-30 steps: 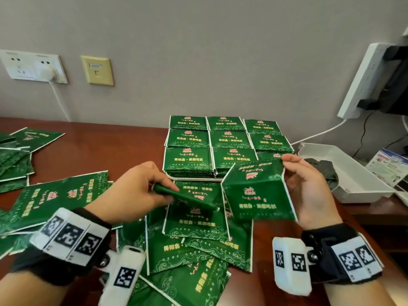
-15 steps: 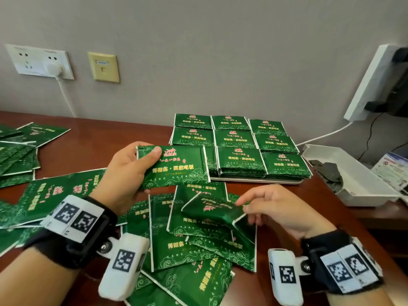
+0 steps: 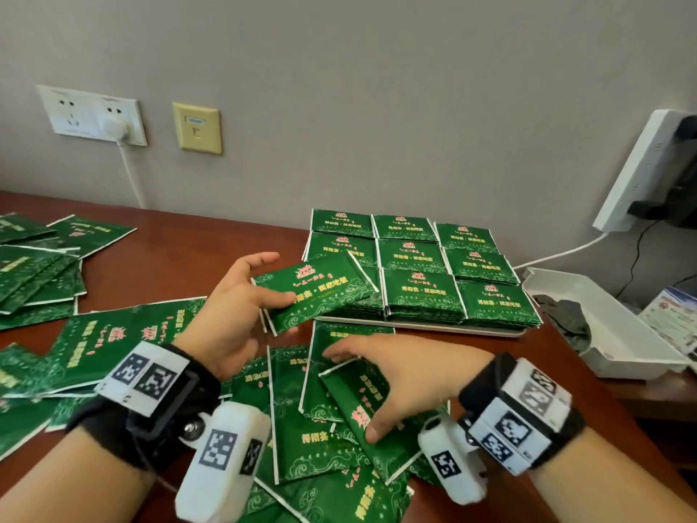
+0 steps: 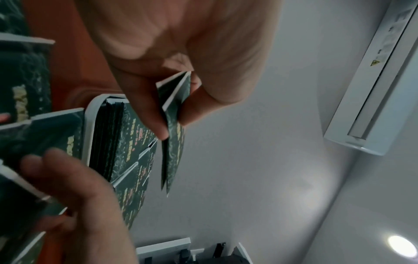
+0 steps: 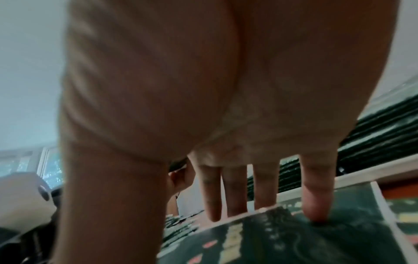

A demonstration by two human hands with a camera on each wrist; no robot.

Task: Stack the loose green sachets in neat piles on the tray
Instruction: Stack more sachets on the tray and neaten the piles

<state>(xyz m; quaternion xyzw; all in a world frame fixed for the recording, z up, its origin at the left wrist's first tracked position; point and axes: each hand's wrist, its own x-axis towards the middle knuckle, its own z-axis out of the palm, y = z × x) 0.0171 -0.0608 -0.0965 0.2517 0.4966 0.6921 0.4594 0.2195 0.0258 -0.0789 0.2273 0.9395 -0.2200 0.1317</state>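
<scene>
White tray (image 3: 415, 331) holds nine neat sachet piles (image 3: 422, 292). Left hand (image 3: 234, 315) pinches two sachets (image 3: 320, 292), long axis pointing trayward; right hand (image 3: 399, 379) clasps a loose sachet (image 3: 354, 390).

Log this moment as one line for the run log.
left hand: holds sachets near tray | right hand: lifting loose sachet from pile | tray stacks: nine visible
</scene>
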